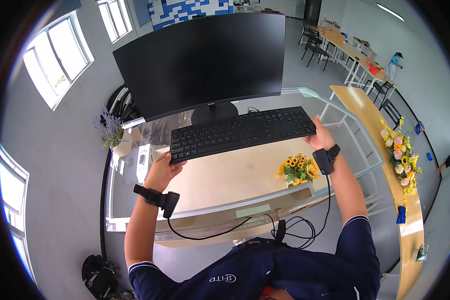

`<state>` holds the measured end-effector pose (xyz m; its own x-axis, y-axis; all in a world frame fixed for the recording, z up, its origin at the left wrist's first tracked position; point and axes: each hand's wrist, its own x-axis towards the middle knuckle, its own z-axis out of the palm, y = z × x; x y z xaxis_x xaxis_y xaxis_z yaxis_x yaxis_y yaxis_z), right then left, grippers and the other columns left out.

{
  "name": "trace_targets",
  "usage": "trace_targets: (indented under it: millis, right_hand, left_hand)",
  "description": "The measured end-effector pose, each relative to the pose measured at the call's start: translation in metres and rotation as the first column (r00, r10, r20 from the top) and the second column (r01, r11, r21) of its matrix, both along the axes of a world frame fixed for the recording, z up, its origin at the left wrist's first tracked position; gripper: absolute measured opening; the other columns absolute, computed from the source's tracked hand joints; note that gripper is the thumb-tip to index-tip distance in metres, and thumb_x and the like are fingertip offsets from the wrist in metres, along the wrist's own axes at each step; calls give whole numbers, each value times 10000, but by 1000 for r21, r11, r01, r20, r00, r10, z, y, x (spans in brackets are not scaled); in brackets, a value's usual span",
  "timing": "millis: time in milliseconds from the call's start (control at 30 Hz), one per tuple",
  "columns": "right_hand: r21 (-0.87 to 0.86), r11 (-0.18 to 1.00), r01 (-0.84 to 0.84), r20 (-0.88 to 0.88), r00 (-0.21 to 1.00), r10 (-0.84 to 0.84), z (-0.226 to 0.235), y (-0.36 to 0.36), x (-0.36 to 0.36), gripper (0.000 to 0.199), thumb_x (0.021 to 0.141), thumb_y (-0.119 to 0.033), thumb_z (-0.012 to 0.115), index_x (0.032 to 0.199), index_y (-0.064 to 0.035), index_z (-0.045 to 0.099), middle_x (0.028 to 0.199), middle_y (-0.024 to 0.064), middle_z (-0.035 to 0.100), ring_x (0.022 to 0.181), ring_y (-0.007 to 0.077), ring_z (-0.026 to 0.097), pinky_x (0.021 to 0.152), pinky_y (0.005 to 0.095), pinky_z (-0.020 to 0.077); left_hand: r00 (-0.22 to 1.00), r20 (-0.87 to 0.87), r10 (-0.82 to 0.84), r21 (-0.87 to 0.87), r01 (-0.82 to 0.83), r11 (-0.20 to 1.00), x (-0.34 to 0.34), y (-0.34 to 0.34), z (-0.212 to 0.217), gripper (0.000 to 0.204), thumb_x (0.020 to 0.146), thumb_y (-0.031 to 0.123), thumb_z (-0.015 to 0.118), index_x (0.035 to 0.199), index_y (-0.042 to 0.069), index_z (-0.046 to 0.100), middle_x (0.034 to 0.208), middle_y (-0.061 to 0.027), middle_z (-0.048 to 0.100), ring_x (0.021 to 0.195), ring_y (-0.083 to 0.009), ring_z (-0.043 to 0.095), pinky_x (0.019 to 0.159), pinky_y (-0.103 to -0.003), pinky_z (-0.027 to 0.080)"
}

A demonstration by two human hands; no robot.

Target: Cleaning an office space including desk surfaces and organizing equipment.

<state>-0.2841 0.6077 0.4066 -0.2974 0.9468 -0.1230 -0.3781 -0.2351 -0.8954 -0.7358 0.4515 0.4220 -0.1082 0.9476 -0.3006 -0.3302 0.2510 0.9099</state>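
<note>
A black computer keyboard is held up in front of me, tilted a little with its right end higher. My left hand grips its left end near the lower corner. At the right end, my right hand has its fingers around the edge. Behind the keyboard a large black monitor with a dark screen stands on its base on the glass-topped table. Each wrist wears a black strapped device with a cable.
Sunflowers show at the table's right, below the keyboard. A white pot of lavender and a white box are at the left. A long wooden counter with flowers runs along the right. Loose cable hangs before my body.
</note>
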Motion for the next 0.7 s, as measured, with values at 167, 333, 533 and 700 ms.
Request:
trace_targets:
  millis: [167, 333, 533, 700]
  right_hand:
    - [-101, 992, -79, 64, 994, 85, -36, 20, -50, 433, 879, -469, 245, 1051, -161, 496, 789, -26, 586, 621, 84, 557, 538, 228, 498]
    - [-154, 986, -58, 166, 983, 84, -61, 10, -59, 499, 862, -510, 246, 1127, -144, 457, 854, -22, 576, 646, 75, 541, 551, 211, 480]
    - [-144, 989, -23, 297, 953, 65, -61, -3, -59, 487, 835, -524, 347, 1090, -129, 474, 878, -8, 584, 747, 100, 566, 580, 259, 486]
    - [-86, 991, 99, 605, 796, -27, -56, -3, -68, 446, 869, -432, 357, 1166, -110, 442, 1015, 23, 552, 879, 122, 542, 648, 321, 478]
  left_hand:
    - [999, 31, 18, -73, -15, 997, -53, 6, -33, 297, 911, 178, 304, 1141, 18, 402, 1017, -101, 532, 906, -192, 552, 745, -275, 449]
    - [1000, 26, 1, -149, 3, 989, -64, 1, -47, 308, 905, 155, 312, 1150, -19, 380, 993, -132, 531, 869, -205, 563, 788, -295, 465]
    - [993, -110, -47, -177, 27, 984, -66, -1, -54, 293, 896, 125, 319, 1114, -48, 410, 935, -134, 546, 818, -195, 579, 745, -270, 492]
    - [946, -317, -74, -230, -1, 973, -62, -3, -47, 299, 875, 110, 327, 1132, -8, 427, 933, -103, 564, 753, -171, 605, 638, -258, 495]
